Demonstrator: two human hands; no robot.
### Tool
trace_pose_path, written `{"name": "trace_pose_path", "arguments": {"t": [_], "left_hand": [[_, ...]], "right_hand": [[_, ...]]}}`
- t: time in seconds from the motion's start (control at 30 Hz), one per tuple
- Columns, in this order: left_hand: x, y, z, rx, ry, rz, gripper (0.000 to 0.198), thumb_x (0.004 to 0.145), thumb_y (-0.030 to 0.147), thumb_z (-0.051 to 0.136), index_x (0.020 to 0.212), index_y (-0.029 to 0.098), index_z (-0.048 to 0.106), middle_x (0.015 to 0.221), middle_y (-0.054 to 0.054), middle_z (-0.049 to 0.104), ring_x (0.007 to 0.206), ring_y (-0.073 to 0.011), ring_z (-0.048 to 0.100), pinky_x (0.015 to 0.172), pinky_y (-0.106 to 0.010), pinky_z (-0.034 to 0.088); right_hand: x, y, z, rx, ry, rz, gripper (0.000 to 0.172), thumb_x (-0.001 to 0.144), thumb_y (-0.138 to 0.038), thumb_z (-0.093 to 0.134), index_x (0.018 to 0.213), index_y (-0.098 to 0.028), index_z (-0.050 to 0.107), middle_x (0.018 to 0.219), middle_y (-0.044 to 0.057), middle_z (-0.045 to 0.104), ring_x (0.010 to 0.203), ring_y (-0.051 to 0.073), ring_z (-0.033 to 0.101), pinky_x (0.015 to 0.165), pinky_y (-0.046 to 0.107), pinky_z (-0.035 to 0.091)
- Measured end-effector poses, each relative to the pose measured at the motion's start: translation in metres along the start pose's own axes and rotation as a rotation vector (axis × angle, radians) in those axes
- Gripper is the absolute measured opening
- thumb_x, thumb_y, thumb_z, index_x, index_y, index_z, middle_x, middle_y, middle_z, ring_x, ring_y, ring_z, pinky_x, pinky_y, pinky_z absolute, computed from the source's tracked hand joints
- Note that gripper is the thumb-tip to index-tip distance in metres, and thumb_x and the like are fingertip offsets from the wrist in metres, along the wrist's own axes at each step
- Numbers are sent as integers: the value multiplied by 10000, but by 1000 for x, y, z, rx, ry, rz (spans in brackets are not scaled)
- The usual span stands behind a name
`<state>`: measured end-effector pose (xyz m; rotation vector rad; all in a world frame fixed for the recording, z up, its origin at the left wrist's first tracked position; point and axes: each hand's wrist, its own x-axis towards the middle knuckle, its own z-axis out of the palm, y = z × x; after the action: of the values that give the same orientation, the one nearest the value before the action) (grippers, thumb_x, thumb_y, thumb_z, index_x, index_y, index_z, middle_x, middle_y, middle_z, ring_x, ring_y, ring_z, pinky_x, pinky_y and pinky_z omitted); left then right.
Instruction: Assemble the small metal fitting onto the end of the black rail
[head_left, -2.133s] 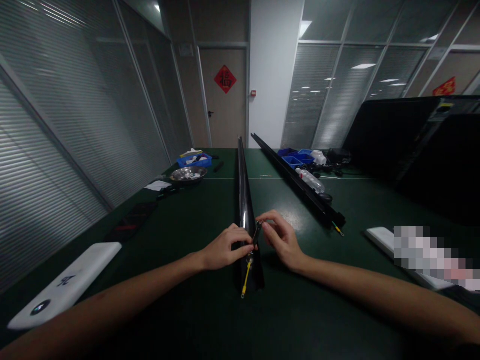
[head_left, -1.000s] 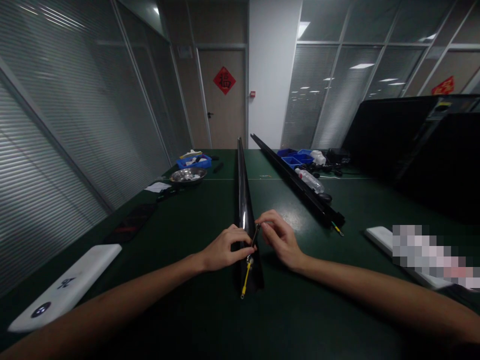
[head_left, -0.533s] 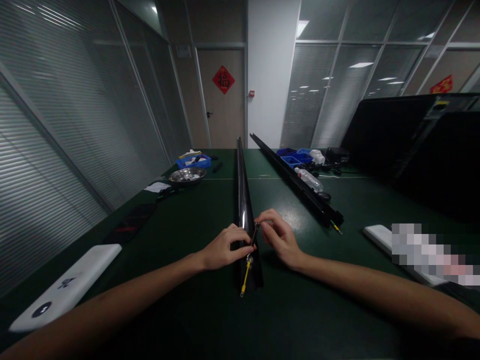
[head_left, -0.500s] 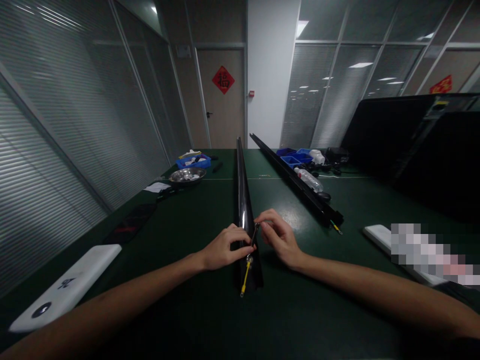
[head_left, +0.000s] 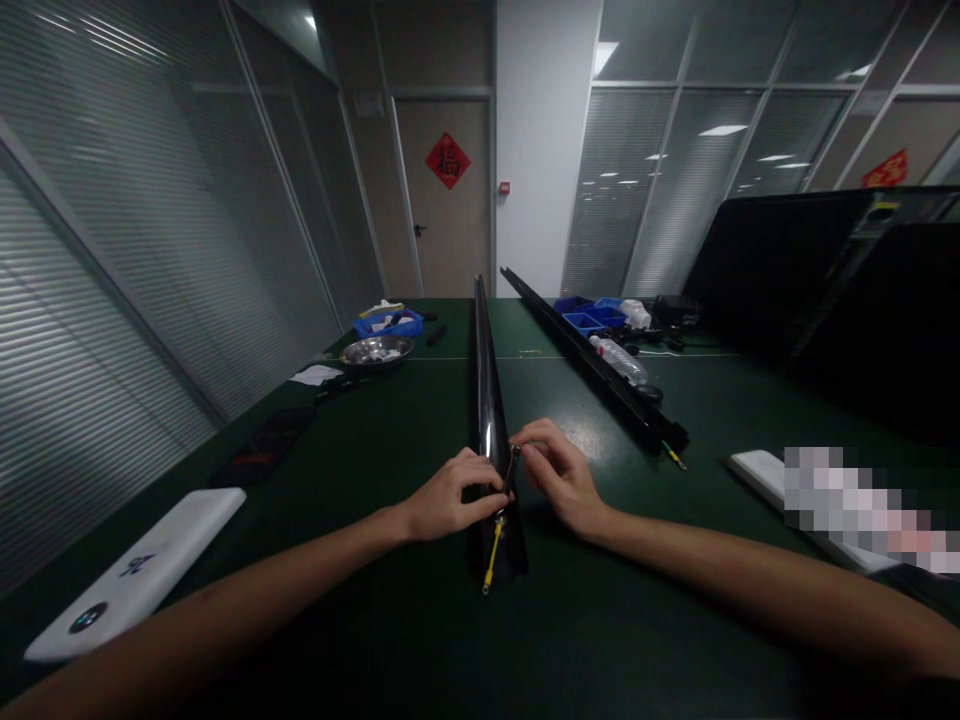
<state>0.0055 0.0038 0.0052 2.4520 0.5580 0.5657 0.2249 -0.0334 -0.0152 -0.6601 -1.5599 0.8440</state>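
Observation:
My left hand [head_left: 452, 497] rests over the near end of a long glossy black rail [head_left: 488, 390], thumb and fingers closed round the lower end of a small metal wrench [head_left: 513, 466]. At the wrench's upper end, my right hand [head_left: 564, 480] pinches it between thumb and fingers from the right. Just below the left fingertips, a short yellow wire [head_left: 493, 555] with a ring terminal hangs from a fastening on the rail. The fastening itself is partly covered by the left hand.
A second black rail [head_left: 592, 365] with a green-yellow wire [head_left: 675, 456] lies to the right. Beyond it are blue bins [head_left: 583, 322] and a plastic bottle [head_left: 619, 360]. A metal bowl [head_left: 409, 348] stands far left. White panels [head_left: 135, 575] lie on both sides of the green table [head_left: 420, 410].
Both hands keep nearly the same place and grip on the wrench. The whole view has shifted very slightly; the rails have not visibly moved on the table.

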Motion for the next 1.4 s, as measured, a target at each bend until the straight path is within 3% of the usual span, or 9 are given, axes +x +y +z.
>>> {"name": "trace_pose_path", "arguments": {"t": [0.27, 0.73, 1.17, 1.4], "left_hand": [[-1, 1, -1, 16, -24, 3, 258, 1061, 362, 556, 967, 187, 720, 1002, -41, 747, 980, -204, 657, 951, -354, 380], [1, 5, 1, 30, 32, -4, 266, 1045, 380, 574, 940, 185, 722, 932, -39, 741, 908, -199, 657, 933, -353, 405], [0, 2, 1, 12, 41, 10, 192, 1020, 361, 647, 976, 194, 732, 986, -33, 752, 960, -204, 676, 948, -352, 390], [1, 6, 0, 24, 36, 18, 195, 1041, 301, 589, 954, 183, 718, 938, -28, 737, 924, -193, 671, 923, -348, 396]], "right_hand": [[0, -5, -1, -51, -2, 4, 202, 1053, -396, 580, 1142, -248, 684, 1066, 45, 564, 659, 110, 526, 545, 251, 436], [0, -2, 0, -30, 13, 18, 213, 1057, -424, 571, 1139, -253, 669, 982, 19, 552, 600, 90, 511, 505, 236, 411], [0, 2, -1, 12, 7, 3, 196, 1061, -418, 565, 1071, -249, 663, 1018, 26, 576, 597, 89, 516, 521, 241, 421], [-1, 1, -1, -14, 7, 7, 198, 1055, -412, 577, 1130, -254, 668, 1036, 33, 582, 611, 95, 527, 525, 247, 427]]}}
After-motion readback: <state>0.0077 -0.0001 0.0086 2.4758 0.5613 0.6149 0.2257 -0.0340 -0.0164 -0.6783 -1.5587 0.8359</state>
